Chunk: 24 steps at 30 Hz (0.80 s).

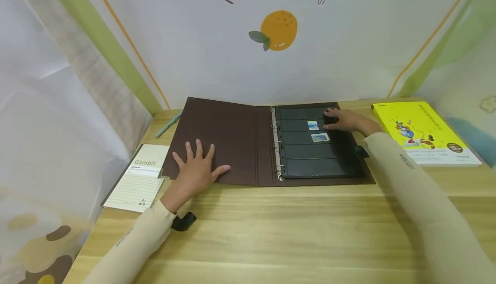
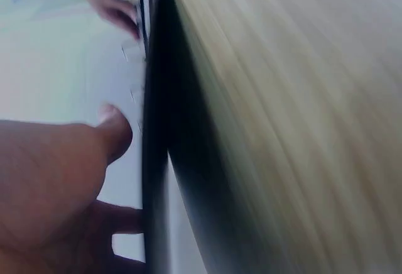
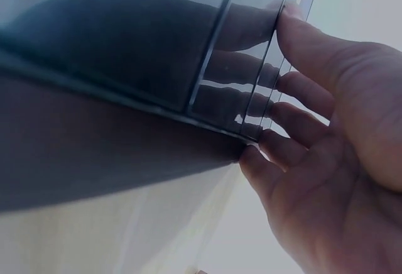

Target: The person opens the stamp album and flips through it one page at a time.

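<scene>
A dark brown ring-binder album [image 1: 217, 125] lies spread out on the wooden table. Its right side carries black pocket pages [image 1: 302, 150], with two small stamps, one whitish-blue [image 1: 313, 125] and one with a pale border [image 1: 320, 137]. My left hand [image 1: 195, 170] rests with spread fingers on the inside of the left cover, near its lower edge. Toward the right edge of the pages, my right hand [image 1: 346, 121] touches the top page with its fingertips. In the right wrist view, its fingers [image 3: 301, 123] meet the glossy page, which mirrors them.
A cream notebook [image 1: 135, 178] lies at the left, beside the cover's corner. Behind it is a teal pen [image 1: 168, 125], partly hidden by the cover. On the right sits a yellow book [image 1: 422, 133], close to my right sleeve. A printed white cloth [image 1: 217, 60] hangs behind the table.
</scene>
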{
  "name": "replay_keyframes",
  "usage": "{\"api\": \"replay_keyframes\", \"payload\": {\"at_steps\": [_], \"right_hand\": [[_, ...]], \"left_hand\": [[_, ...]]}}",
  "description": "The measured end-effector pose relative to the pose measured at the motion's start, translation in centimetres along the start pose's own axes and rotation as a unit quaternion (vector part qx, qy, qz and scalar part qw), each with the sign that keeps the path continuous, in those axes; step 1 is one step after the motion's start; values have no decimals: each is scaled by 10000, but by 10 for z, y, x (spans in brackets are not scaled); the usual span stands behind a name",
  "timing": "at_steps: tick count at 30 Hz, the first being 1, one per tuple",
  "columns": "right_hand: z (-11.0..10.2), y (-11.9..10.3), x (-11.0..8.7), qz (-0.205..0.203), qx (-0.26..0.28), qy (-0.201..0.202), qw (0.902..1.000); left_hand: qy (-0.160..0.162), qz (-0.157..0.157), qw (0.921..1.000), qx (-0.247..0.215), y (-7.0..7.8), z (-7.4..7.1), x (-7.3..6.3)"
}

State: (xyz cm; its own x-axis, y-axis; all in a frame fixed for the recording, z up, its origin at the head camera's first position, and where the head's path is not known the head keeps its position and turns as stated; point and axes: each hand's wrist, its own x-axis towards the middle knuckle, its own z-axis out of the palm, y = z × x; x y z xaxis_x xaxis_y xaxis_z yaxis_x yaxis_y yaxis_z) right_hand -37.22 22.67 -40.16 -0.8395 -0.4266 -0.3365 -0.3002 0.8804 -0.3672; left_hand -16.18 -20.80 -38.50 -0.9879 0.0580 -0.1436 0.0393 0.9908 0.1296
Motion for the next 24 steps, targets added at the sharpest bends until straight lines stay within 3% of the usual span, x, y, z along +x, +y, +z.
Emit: {"api": "replay_keyframes", "payload": {"at_steps": [4, 8, 14, 24], "right_hand": [[2, 1, -2, 41, 125, -44, 9999], [5, 2, -3, 69, 166, -71, 9998], [4, 6, -7, 104, 223, -54, 9997], [-1, 3, -2, 34, 164, -17, 9999]], "left_hand": [[-504, -111, 9986, -89, 26, 4, 12], [-842, -262, 9961, -92, 36, 7, 21], [-1233, -288, 9912, -377, 36, 10, 28], [-1350, -282, 9882, -673, 26, 21, 31]]}}
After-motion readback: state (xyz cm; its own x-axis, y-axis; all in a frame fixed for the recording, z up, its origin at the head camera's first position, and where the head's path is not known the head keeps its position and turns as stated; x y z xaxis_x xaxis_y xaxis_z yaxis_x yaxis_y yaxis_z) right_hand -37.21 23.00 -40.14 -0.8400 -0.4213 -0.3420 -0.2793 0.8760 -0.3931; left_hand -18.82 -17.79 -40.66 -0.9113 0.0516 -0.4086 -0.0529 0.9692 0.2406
